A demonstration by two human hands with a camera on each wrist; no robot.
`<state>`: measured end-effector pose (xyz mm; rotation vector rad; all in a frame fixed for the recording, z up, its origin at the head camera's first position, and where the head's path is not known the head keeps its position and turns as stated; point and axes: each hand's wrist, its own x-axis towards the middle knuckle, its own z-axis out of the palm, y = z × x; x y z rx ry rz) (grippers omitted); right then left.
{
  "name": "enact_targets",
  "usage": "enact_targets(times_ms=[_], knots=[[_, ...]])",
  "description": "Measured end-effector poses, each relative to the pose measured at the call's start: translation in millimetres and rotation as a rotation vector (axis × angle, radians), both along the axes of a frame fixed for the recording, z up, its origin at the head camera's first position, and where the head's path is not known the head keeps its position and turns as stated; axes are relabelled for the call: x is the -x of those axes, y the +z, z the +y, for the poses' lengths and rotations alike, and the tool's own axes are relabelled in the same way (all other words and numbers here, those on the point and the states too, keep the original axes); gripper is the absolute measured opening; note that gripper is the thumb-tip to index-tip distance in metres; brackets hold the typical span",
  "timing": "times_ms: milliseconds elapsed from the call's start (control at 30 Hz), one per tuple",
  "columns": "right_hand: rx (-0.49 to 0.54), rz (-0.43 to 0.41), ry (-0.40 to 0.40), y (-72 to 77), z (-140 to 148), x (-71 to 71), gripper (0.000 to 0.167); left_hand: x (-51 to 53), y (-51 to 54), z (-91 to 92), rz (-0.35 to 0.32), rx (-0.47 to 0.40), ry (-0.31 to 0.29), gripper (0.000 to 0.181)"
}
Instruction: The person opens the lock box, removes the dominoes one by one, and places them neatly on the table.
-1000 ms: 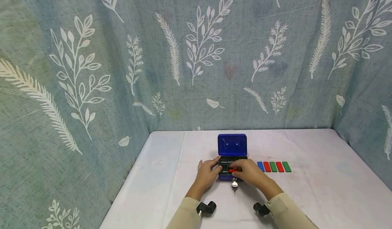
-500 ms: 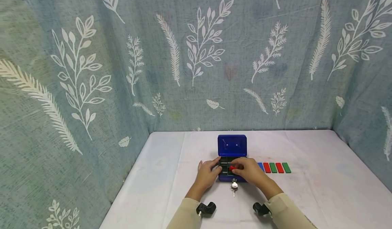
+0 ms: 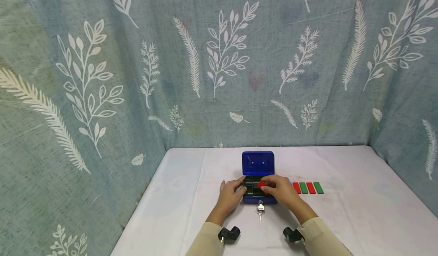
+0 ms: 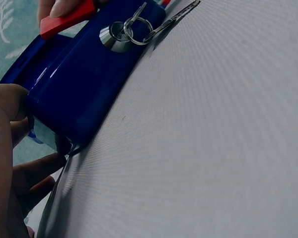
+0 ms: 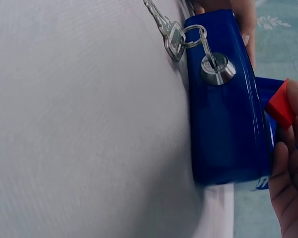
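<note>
A small blue cash box [image 3: 253, 201] stands with its lid [image 3: 258, 163] up, showing a black tray [image 3: 249, 191] divided into compartments. Between thumb and fingers my right hand [image 3: 282, 189] pinches a red rectangular block [image 5: 280, 105], tilted above the tray's right side. My left hand [image 3: 230, 197] rests against the box's left side, thumb at the upper edge and other fingers lower down, as the left wrist view shows. Keys on a ring [image 3: 260, 209] hang from the front lock [image 5: 217, 68], one key inserted in it.
Right of the box, a row of flat blocks lies on the white-covered table [image 3: 191, 172]: red [image 3: 296, 188], green [image 3: 303, 188], red [image 3: 310, 188] and green [image 3: 318, 188]. A blue one is mostly hidden behind my right hand. A leaf-patterned curtain [image 3: 219, 126] surrounds the table.
The red block has gone from lying low in the tray's front right part to being raised and tilted in my right hand. My left hand has stayed at the box's side.
</note>
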<state>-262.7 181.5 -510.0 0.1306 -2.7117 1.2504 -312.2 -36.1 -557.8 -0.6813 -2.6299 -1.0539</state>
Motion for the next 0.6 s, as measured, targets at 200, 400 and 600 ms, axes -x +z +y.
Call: enact_targets(times_ms=[200,400,600], knots=[[0.051,0.0,-0.023,0.5,5.7,-1.0,0.027,1.1,-0.6,-0.2,0.014,-0.01,0.001,0.044],[0.043,0.006,-0.03,0.0,13.2,-1.4,0.029,1.1,-1.7,0.4,0.018,-0.003,0.003,0.044],[0.055,-0.016,-0.046,-2.3,21.5,-0.4,0.027,0.0,-2.6,0.5,0.013,-0.001,0.005,0.045]])
